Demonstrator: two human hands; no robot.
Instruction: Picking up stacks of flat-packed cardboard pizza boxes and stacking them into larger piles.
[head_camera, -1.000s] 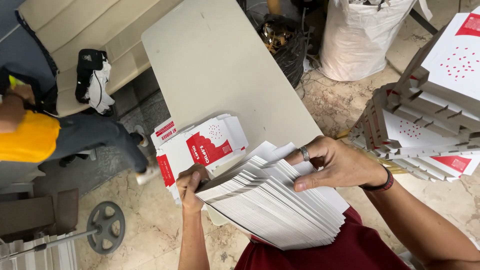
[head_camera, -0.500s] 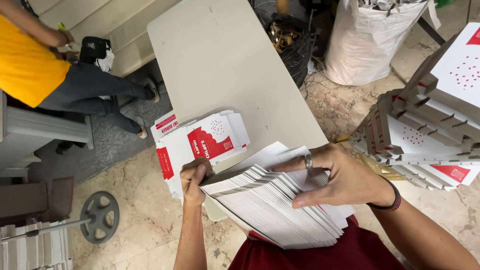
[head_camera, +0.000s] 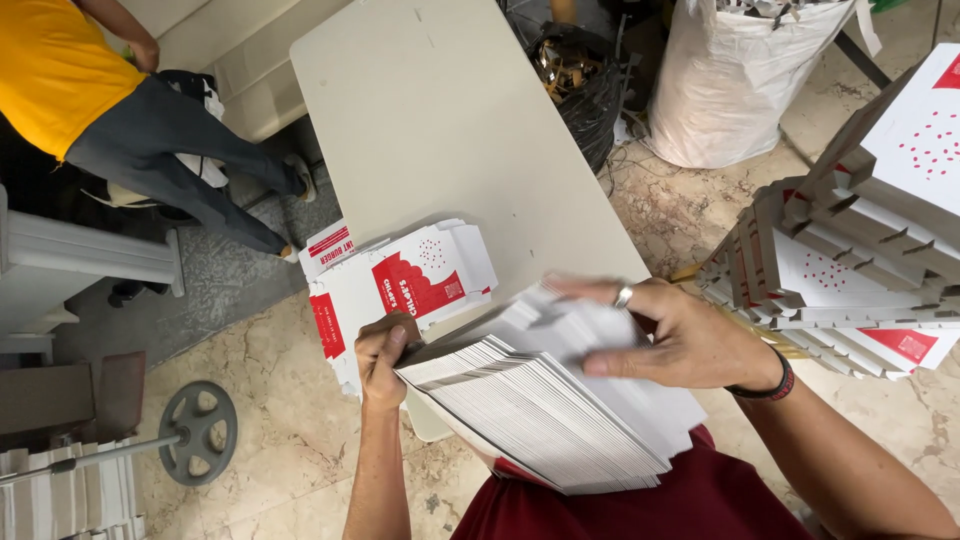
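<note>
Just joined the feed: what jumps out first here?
A thick stack of flat white cartons fills the lower centre, gripped at its left end by the left hand with the right hand spread on top. Behind it, red-and-white flat boxes overhang the pale table.

A packing workshop: stacks of flat printed cartons sit right of the hands beside a folding table and bulging sack.
</note>
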